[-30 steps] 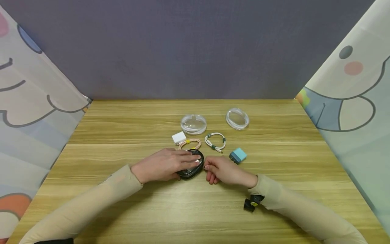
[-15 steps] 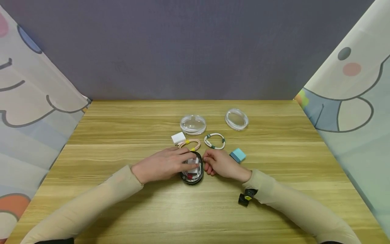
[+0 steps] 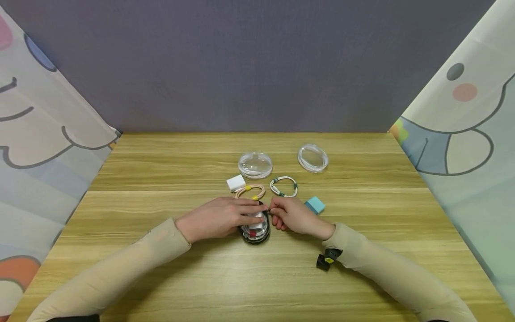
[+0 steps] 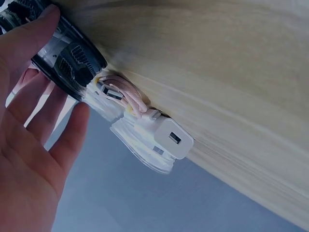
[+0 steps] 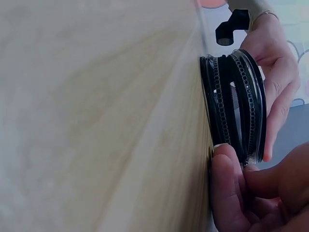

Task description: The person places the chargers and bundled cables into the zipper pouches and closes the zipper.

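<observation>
One small oval case of clear plastic with a black zipped wall (image 3: 255, 243), resting on the yellow-brown wood-grain tabletop (image 3: 225, 281). Left hand (image 3: 223, 218) laid across it, fingers straight on the clear top, thumb against the side: steadying rather than clenching. Right hand (image 3: 295, 217) at the case's right edge, thumb and forefinger pinching, apparently, a tiny metal zip pull (image 5: 245, 165).

Likeliest trouble: a jammed zip. In the right wrist view, two rows of dark zip teeth (image 5: 251, 99) standing apart, with a black band and something pale between. Through the clear top, a white plastic block (image 3: 257, 226) and a pale coiled cable with a red tie (image 3: 252, 233), close to filling the case; under too much pressure from above, quite possibly a loop of cable forced out into the path of the pull. Direction of pull: impossible to tell from here.

Next worry: the whole case twisting or skidding, from a sideways tug against nothing but flat fingers on slick plastic. Also a lost pinch, given so little to hold.

Smaller risk: a knock to the neighbours. Just beyond the case, a pink coiled cable with yellow ties (image 3: 241, 189); right behind the right hand, a light blue charger block (image 3: 316, 204), easy to shove with a wide swing of the wrist.
</observation>
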The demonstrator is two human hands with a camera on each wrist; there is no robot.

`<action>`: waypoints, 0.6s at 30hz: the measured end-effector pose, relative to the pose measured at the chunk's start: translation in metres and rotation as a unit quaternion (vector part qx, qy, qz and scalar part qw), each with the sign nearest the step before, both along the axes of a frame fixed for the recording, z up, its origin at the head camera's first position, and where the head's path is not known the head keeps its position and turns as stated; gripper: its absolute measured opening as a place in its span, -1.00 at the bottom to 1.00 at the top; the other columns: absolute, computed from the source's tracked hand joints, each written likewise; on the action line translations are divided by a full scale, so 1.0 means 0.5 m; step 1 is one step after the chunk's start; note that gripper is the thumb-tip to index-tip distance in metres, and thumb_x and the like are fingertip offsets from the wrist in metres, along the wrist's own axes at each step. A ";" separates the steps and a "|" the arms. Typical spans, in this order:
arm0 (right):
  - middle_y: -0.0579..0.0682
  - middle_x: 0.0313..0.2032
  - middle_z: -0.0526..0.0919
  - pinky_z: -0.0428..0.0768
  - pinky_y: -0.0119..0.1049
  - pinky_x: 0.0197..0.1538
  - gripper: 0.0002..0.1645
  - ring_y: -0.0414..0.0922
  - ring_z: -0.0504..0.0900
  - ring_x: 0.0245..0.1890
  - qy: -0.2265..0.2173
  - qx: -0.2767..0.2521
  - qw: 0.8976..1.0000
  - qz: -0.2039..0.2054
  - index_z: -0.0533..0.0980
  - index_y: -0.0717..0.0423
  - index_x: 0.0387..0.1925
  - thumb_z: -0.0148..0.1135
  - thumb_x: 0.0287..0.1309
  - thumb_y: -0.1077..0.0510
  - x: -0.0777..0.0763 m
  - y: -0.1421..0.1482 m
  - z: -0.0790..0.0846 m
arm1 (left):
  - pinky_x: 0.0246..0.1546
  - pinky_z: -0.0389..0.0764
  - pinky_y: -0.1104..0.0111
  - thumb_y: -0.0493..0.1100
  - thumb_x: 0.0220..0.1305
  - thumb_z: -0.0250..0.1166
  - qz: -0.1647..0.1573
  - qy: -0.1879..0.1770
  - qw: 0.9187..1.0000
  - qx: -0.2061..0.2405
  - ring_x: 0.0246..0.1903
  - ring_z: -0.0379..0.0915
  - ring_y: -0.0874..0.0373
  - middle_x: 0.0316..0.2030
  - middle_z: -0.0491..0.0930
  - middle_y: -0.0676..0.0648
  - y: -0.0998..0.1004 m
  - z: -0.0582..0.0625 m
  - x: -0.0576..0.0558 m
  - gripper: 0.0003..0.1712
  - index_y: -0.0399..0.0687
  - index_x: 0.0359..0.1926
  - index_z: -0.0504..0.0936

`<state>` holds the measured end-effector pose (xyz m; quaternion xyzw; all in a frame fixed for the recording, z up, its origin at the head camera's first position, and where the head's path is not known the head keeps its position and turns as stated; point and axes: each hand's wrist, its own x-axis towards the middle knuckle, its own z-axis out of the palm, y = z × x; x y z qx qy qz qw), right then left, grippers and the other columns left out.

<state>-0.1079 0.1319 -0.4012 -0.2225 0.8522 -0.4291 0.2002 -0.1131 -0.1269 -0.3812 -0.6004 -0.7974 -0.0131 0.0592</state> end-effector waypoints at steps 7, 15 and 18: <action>-0.07 -0.54 0.61 0.63 -0.32 -0.51 -0.76 -0.18 0.60 -0.57 0.006 0.001 1.000 0.004 0.50 0.15 -0.35 -0.01 0.48 0.30 0.002 0.007 -0.001 | 0.24 0.42 0.24 -0.31 0.14 0.39 0.019 0.003 1.000 -0.012 0.33 0.33 0.11 0.41 0.31 0.06 0.004 0.002 0.005 -0.28 0.22 0.34 0.52; -0.11 -0.55 0.62 0.62 -0.34 -0.50 -0.78 -0.22 0.60 -0.57 0.012 0.018 1.000 0.016 0.52 0.14 -0.32 -0.01 0.48 0.31 0.013 0.015 0.003 | 0.16 0.50 0.24 -0.30 0.14 0.40 0.023 0.008 1.000 -0.007 0.31 0.34 0.13 0.39 0.34 0.06 0.004 0.002 0.004 -0.30 0.24 0.32 0.54; -0.13 -0.55 0.62 0.63 -0.34 -0.50 -0.79 -0.22 0.61 -0.56 0.016 0.023 0.999 0.021 0.53 0.13 -0.30 0.00 0.47 0.31 0.021 0.018 0.003 | 0.16 0.50 0.24 -0.29 0.13 0.41 0.025 0.011 1.000 -0.004 0.31 0.35 0.13 0.39 0.35 0.07 0.002 0.001 0.004 -0.30 0.24 0.31 0.55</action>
